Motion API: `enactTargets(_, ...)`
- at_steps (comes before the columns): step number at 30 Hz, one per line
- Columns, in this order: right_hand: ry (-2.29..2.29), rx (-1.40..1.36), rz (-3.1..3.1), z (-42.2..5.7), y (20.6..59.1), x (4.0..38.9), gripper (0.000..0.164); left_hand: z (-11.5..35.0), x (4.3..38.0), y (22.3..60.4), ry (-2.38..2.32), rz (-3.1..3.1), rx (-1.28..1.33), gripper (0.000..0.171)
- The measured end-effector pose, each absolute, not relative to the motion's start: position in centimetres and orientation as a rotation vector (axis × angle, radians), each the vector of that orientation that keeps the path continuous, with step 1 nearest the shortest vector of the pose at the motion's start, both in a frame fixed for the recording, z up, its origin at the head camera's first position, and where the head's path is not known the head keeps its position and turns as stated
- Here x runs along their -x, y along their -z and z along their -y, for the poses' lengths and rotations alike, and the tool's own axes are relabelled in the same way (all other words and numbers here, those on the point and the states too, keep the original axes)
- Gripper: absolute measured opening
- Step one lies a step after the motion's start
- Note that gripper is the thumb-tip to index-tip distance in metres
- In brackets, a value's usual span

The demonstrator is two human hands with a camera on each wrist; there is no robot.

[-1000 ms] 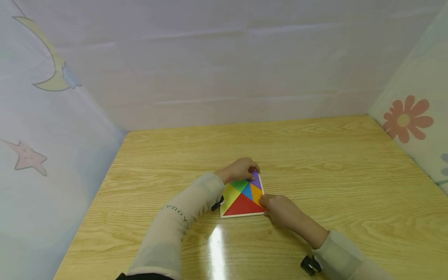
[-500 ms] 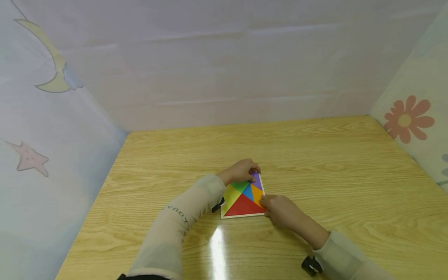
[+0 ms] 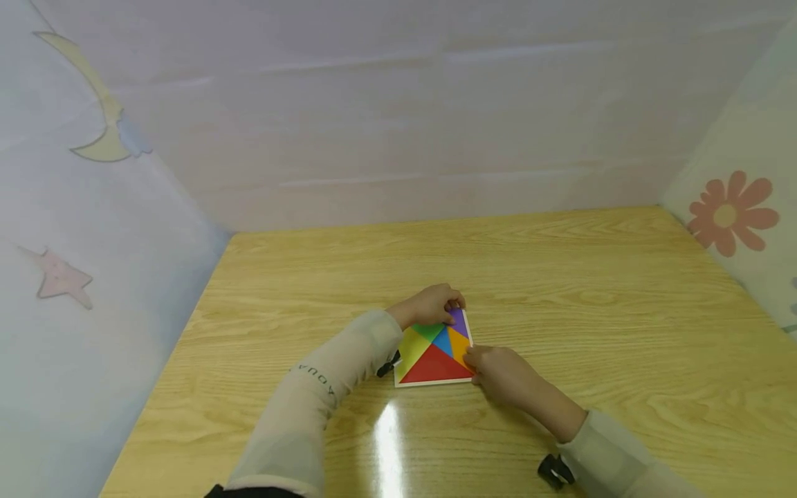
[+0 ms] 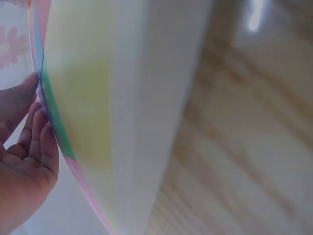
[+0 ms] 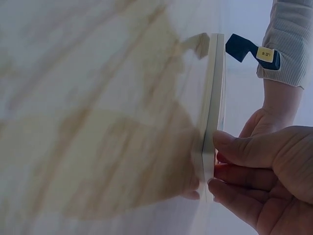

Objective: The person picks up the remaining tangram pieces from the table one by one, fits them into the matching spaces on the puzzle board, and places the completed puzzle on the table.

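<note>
A square tangram puzzle [image 3: 434, 365] lies on the table, its red, yellow, green, blue, orange and purple pieces packed inside a pale border. My left hand [image 3: 431, 304] grips its far edge, thumb over the purple piece, and covers the far left part. At the near right corner my right hand [image 3: 506, 375] pinches the side by the orange piece. The left wrist view has the left hand [image 4: 32, 161] with thumb and bent fingers against the board's far edge. In the right wrist view, the right hand's thumb and fingers [image 5: 244, 149] hold the board's thin edge [image 5: 211, 112].
The wooden table [image 3: 299, 277] extends around the puzzle on all sides. A pale cloth wall [image 3: 405, 138] stands behind it, with printed side walls left and right. Black wrist-worn devices sit at the left cuff [image 3: 389, 364] and right cuff [image 3: 555, 472].
Both hands keep their places on the puzzle, and its pieces look the same. The whole head view has shifted only slightly.
</note>
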State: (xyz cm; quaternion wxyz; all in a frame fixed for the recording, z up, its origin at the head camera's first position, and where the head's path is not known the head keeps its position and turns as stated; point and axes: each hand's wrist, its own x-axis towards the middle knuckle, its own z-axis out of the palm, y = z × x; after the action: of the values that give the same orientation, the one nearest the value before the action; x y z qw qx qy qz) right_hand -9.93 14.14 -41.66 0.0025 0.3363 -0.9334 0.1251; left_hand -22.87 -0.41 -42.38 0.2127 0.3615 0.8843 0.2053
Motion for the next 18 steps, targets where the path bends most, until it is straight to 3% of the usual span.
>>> enactTargets(14,-0.69,-1.015,2.979,-15.3,41.9,11.2,0.003,1.4,22.9,42.1,-0.478,-2.529,-1.049,0.029)
enactTargets(18,-0.746,-0.964,2.985,-15.7,41.9,11.7,0.015,1.9,22.9,41.9,-0.51,-2.554,-1.029,0.03)
